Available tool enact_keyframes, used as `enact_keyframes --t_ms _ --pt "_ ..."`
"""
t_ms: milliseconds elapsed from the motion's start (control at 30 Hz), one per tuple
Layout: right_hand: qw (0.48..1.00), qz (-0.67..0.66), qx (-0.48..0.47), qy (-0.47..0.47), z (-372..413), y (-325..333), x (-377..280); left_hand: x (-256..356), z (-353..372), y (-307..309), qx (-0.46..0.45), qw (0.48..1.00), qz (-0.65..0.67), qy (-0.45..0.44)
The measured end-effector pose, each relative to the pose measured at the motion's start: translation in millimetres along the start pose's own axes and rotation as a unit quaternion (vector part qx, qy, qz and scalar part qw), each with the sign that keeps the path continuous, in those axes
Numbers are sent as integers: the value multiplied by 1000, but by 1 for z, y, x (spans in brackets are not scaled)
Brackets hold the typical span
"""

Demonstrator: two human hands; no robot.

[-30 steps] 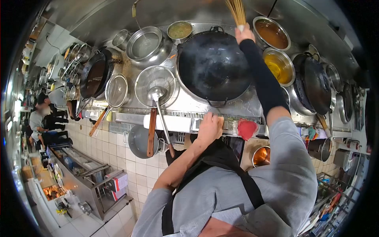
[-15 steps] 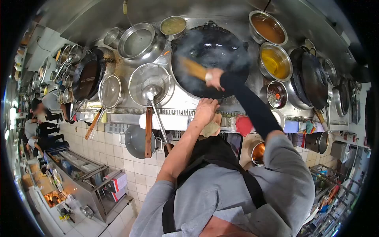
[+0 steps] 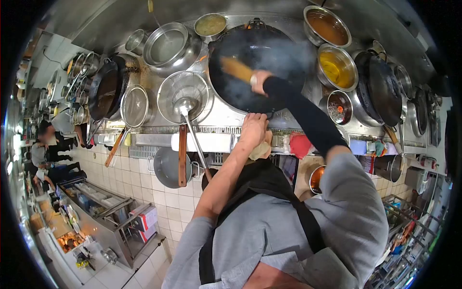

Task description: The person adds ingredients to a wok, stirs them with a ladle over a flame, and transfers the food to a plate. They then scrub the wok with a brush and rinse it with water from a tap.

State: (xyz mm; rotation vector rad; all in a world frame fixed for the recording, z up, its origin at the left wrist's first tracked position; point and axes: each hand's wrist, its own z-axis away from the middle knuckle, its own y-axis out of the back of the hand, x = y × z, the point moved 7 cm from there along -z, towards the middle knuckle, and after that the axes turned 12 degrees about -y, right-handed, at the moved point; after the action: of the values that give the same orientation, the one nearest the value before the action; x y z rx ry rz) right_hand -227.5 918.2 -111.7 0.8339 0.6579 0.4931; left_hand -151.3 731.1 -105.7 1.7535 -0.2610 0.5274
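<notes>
A large black wok (image 3: 231,91) stands on the steel range, with steam rising from it. My right hand (image 3: 261,82) is closed around a bamboo wok brush (image 3: 235,68), whose bristle end points left over the inside of the wok and is blurred by motion. At the wok's near edge, my left hand (image 3: 254,129) has its fingers curled over the rim. A pale folded cloth (image 3: 262,150) sticks out beneath that palm; the part inside the grip is hidden.
Left of the wok, a ladle (image 3: 185,105) lies in a strainer (image 3: 166,98) beside a steel pot (image 3: 166,45). Bowls of yellow liquid (image 3: 337,70) and brown liquid (image 3: 329,30) stand right. A red cloth (image 3: 300,144) lies on the front ledge. Other people are far left.
The brush stays over the wok, its blurred bristles slightly higher in view. Steam has drifted toward the right, and an orange glow now shows at the far rim. My left hand keeps its place.
</notes>
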Motion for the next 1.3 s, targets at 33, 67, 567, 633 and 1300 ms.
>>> enact_keyframes --t_ms 33,67,567,633,1300 --pt "993 -52 -34 101 41 -10 -13 1 3 3 -4 1000 5 8" --pt "980 -47 29 191 59 -18 -6 5 4 12 31 999 29 -3" --pt "986 -130 -104 2 64 -22 12 21 26 -6 -17 999 22 -30" --pt "995 -18 -96 -16 42 0 54 24 28 -1 0 999 42 -17" --pt "943 -14 278 -184 -13 90 140 27 30 -17 -17 999 34 16"
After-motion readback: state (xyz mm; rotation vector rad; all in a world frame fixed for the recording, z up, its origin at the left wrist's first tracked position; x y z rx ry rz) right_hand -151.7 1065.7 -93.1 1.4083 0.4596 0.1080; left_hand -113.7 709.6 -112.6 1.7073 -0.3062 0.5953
